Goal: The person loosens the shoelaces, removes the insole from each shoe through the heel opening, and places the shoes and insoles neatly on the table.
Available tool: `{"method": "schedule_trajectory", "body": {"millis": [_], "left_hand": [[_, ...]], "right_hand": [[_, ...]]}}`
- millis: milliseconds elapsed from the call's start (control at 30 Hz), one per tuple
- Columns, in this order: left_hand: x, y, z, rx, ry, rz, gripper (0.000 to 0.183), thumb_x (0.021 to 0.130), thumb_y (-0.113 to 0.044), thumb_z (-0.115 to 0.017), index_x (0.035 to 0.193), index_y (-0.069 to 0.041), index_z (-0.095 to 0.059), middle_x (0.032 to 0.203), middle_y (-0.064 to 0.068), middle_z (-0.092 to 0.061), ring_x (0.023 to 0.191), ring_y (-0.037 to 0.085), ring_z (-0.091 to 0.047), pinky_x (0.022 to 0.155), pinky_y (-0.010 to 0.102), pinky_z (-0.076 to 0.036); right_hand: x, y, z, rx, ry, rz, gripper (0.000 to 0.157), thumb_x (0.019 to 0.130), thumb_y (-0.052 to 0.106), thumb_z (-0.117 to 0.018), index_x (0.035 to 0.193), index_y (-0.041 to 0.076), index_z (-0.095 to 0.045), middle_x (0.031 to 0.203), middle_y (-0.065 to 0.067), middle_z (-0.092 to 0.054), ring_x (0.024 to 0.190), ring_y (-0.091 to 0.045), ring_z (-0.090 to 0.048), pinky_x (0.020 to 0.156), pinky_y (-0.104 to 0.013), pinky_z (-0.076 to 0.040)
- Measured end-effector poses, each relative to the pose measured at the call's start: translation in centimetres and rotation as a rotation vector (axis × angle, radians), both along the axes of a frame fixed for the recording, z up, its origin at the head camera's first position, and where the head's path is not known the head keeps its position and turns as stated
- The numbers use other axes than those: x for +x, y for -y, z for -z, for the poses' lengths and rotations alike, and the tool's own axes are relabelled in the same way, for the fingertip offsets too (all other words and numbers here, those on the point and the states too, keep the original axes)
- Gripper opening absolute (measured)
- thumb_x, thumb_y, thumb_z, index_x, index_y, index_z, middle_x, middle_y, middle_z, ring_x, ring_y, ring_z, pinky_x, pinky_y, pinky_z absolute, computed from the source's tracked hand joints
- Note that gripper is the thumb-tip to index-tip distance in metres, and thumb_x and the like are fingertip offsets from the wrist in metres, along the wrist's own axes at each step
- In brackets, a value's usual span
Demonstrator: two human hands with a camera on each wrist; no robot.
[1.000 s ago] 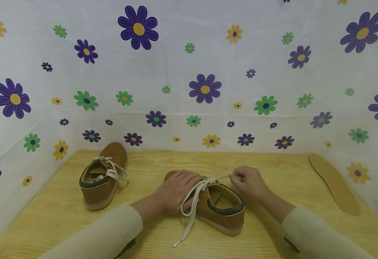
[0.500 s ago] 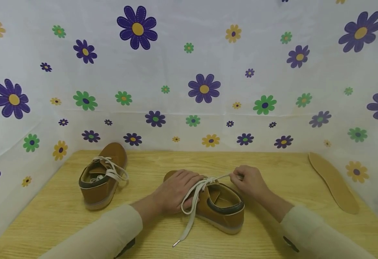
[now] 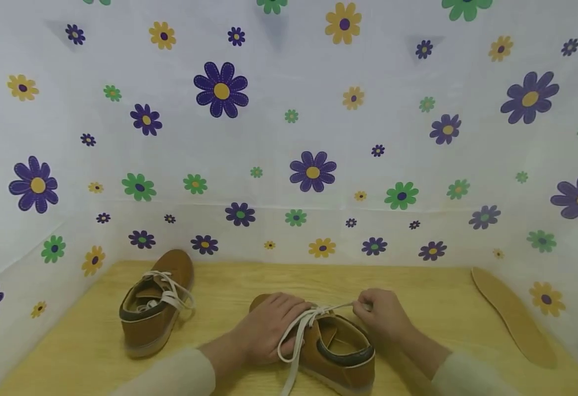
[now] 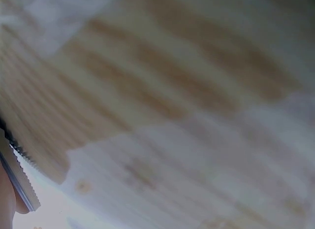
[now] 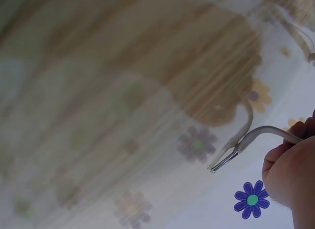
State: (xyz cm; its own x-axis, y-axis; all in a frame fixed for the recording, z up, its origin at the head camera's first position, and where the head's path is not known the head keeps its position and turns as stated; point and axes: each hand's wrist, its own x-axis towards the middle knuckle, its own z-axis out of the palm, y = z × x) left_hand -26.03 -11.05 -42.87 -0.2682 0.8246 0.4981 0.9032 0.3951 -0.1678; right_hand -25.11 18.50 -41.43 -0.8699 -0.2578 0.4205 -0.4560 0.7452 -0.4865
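Note:
A brown shoe (image 3: 318,352) with a dark padded collar stands on the table, its toe away to the left. Over its front part lies my left hand (image 3: 269,327), fingers across the top and thumb along the near side, gripping it. White laces cross at the throat, with a loop and a loose end hanging down the near side. My right hand (image 3: 383,313) pinches the shoelace (image 3: 337,306), stretched straight out to the right. In the right wrist view, that shoelace's metal-tipped end (image 5: 224,162) sticks out of the hand. The left wrist view catches only the sole's ridged edge (image 4: 24,177).
A second brown shoe (image 3: 157,308), its white laces tied, stands at the table's left. Near the right edge lies a tan insole (image 3: 511,316). A white cloth with printed flowers (image 3: 269,126) closes off the back and sides of the wooden table (image 3: 229,275).
The head view has tipped upward, so everything sits lower in it. Both hands keep their holds on the shoe and the shoelace, with no clear movement.

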Motion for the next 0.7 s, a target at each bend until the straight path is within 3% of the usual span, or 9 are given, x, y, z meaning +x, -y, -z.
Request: {"method": "schedule_trajectory", "body": {"millis": [133,300,467,700], "left_hand": [[0.6,0.0,0.5,-0.037,0.041,-0.056,0.068,0.106,-0.052,-0.014,0.144,-0.005,-0.046,0.137,0.007,-0.055,0.125,0.022,-0.052,0.109,0.043,-0.04],[-0.6,-0.2,-0.4,-0.064,0.028,-0.118,0.076,0.104,-0.055,-0.003,0.145,-0.006,-0.044,0.138,0.007,-0.054,0.127,0.023,-0.051,0.111,0.043,-0.038],[-0.9,-0.5,-0.8,-0.048,0.045,-0.096,0.073,0.105,-0.055,-0.008,0.145,-0.006,-0.045,0.137,0.008,-0.055,0.126,0.024,-0.052,0.11,0.044,-0.039],[0.2,-0.2,0.0,-0.05,0.072,-0.072,0.075,0.104,-0.056,-0.007,0.144,-0.006,-0.047,0.136,0.008,-0.056,0.125,0.023,-0.052,0.109,0.044,-0.041]], "right_hand": [[0.5,0.3,0.9,-0.022,-0.013,0.018,0.025,0.084,0.009,-0.065,0.061,0.015,-0.061,0.065,0.009,-0.058,0.057,-0.003,-0.043,0.055,-0.021,-0.04],[-1.2,0.3,-0.3,0.014,0.065,0.017,0.026,0.088,0.011,-0.061,0.063,0.013,-0.061,0.065,0.006,-0.057,0.058,-0.007,-0.043,0.062,-0.025,-0.041],[-1.7,0.0,-0.8,0.067,0.1,0.033,0.032,0.089,0.012,-0.06,0.058,0.014,-0.053,0.061,0.007,-0.05,0.059,-0.009,-0.043,0.066,-0.027,-0.041],[0.1,0.3,-0.3,0.029,0.141,0.044,0.031,0.086,0.011,-0.06,0.056,0.014,-0.05,0.056,0.009,-0.047,0.058,-0.008,-0.043,0.064,-0.025,-0.041]]}}
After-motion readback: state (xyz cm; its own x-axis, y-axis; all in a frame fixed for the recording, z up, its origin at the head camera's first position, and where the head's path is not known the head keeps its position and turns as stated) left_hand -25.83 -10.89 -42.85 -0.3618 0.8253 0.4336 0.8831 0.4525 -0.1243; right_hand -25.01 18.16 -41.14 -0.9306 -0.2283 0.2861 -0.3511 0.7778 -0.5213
